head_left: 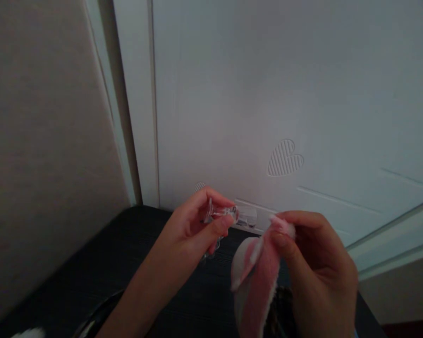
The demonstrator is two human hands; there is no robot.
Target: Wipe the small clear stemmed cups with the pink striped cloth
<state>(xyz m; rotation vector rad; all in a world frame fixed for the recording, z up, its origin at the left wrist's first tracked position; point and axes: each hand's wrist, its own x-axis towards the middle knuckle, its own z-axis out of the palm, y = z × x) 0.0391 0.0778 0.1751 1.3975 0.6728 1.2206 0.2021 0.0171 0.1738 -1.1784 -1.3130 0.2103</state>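
Note:
My left hand (193, 225) is closed around a small clear glass or plastic piece (247, 217). It has a flared end on the left and a wider, tube-like end pointing right, pinched between thumb and fingers. More clear material shows below the fingers, but its full shape is hidden. To the right, my right hand (313, 263) pinches the top corner of a pink and white striped cloth (262, 286). The cloth looks fuzzy and hangs down in folds beneath the fingertips. A short gap separates the cloth from the clear piece.
A dark wood-grain surface (127, 249) lies under both hands. Behind it stands a white panel (215, 108) with an embossed heart (285, 158), and a beige wall (49, 141) is at left. Dark rounded objects show partly at the bottom edge.

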